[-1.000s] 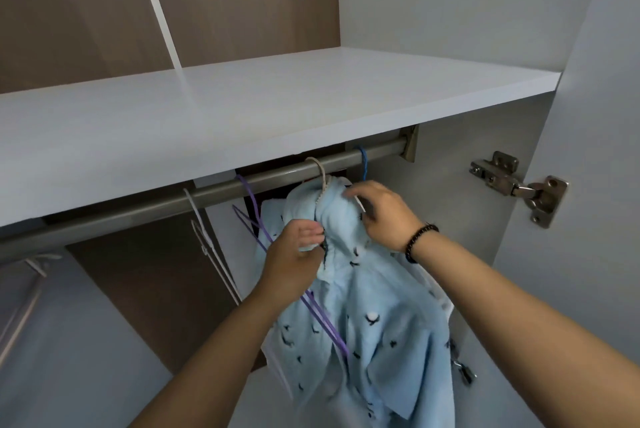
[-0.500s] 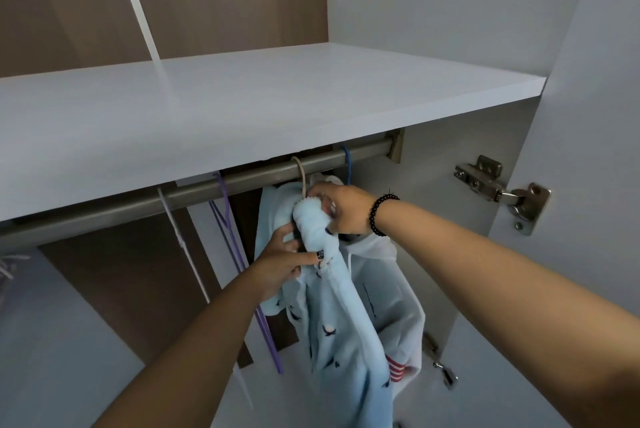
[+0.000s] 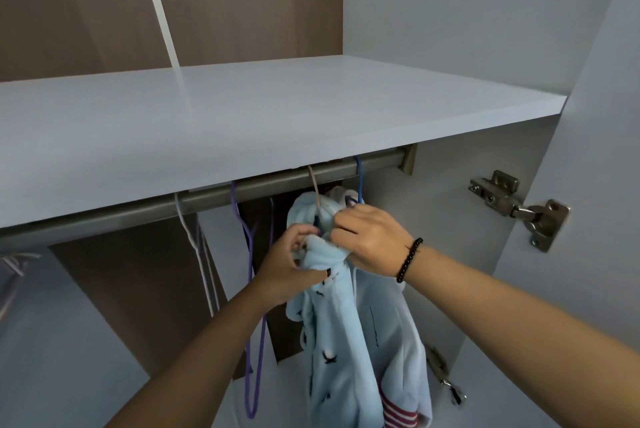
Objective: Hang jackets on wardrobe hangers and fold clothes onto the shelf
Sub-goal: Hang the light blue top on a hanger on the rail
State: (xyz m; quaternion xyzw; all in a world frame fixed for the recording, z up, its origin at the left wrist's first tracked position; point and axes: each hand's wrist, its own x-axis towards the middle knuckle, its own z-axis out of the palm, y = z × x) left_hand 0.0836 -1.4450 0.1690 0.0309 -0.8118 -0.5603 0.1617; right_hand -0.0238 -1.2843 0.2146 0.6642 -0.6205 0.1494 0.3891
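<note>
Both hands work at the collar of a light blue jacket that hangs from a beige hanger hooked over the wardrobe rail, just under the white shelf. The left hand has its fingers clenched on the bunched collar fabric from the left, and the right hand, with a black bead bracelet at the wrist, pinches the same collar from the right with its fingers closed on the cloth. The jacket carries small dark marks and drapes down below the hands. Just behind it hangs a white garment with red stripes on a blue hanger. To the left on the rail hang a bare purple hanger and a bare white hanger. A metal door hinge sits on the open door to the right.
</note>
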